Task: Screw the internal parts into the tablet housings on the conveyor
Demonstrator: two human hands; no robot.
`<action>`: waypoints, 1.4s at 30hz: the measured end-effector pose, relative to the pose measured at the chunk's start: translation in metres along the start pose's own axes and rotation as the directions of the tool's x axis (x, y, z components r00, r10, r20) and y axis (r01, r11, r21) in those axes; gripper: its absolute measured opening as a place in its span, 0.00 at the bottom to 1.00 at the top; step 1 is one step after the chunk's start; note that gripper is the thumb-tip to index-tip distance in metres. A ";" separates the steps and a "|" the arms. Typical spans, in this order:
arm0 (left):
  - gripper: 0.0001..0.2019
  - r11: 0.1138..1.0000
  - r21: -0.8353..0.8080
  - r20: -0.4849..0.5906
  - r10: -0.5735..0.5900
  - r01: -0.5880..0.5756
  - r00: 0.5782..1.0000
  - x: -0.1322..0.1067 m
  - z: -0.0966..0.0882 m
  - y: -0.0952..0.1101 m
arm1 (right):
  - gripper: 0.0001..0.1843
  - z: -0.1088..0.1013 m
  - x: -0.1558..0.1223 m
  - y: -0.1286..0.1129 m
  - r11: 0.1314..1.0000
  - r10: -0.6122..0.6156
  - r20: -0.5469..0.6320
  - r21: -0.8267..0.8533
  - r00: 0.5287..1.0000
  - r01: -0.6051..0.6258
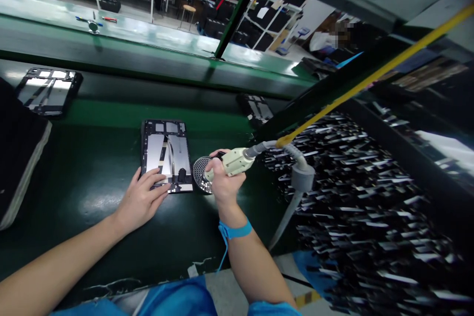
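Note:
An opened tablet [153, 150], its silver inner plate, dark ribbon cables and black frame showing, lies flat on the green work surface. My left hand [138, 200] rests on its lower left edge, fingers stretched out and laid flat. To the right of the tablet, my right hand [225, 185] is wrapped round a pale electric screwdriver [237, 160]. The tool is held over a round metal dish [200, 165] with a perforated plate and small screws at its lower part. The screwdriver's tip is hidden behind my hand.
The screwdriver's grey cable runs to a yellow cord [370, 76] overhead. More opened tablets lie at the far left [48, 89] and far right [257, 108]. Densely racked dark panels [370, 207] stand on the right. A black padded item [18, 158] is at left. People work beyond the green belt [148, 34].

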State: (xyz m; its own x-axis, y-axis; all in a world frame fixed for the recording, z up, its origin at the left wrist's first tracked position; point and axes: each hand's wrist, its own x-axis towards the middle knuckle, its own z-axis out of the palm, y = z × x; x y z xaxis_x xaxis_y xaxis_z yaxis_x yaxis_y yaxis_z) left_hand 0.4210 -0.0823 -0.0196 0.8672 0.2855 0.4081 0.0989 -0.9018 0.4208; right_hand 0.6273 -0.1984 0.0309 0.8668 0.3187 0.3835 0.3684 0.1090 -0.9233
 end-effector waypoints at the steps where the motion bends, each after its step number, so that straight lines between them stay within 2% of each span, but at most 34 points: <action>1: 0.13 1.000 0.001 0.004 0.002 -0.002 1.000 0.000 0.000 0.000 | 0.09 0.000 0.000 0.001 1.000 -0.005 0.000 -0.002 1.000 0.005; 8: 0.13 1.000 -0.006 -0.003 0.007 -0.007 1.000 0.000 0.000 -0.001 | 0.09 -0.002 0.001 0.011 0.997 -0.030 0.011 0.072 0.999 0.029; 20: 0.13 1.000 -0.018 0.016 -0.009 0.009 1.000 0.000 0.000 0.000 | 0.11 -0.001 0.001 0.010 0.999 -0.019 -0.006 0.044 1.000 0.019; 33: 0.13 1.000 -0.019 0.016 -0.004 0.005 1.000 -0.001 0.003 -0.002 | 0.09 -0.002 0.002 0.010 0.999 -0.020 0.012 0.045 1.000 0.019; 39: 0.13 0.998 -0.048 0.023 -0.027 0.028 0.999 -0.001 0.008 -0.003 | 0.09 0.003 -0.001 -0.011 0.985 -0.046 -0.022 0.168 0.999 0.049; 42: 0.15 0.997 -0.068 0.032 -0.043 0.045 0.999 0.000 0.009 -0.003 | 0.10 0.013 -0.011 -0.029 0.953 -0.059 0.063 0.299 0.996 0.038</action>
State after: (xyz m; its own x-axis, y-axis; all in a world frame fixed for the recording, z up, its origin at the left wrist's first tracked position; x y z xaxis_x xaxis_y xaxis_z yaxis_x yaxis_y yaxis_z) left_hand 0.4253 -0.0826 -0.0285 0.8774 0.3134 0.3632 0.1047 -0.8639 0.4926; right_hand 0.6028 -0.1923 0.0536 0.8204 0.3706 0.4355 0.2834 0.3980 -0.8725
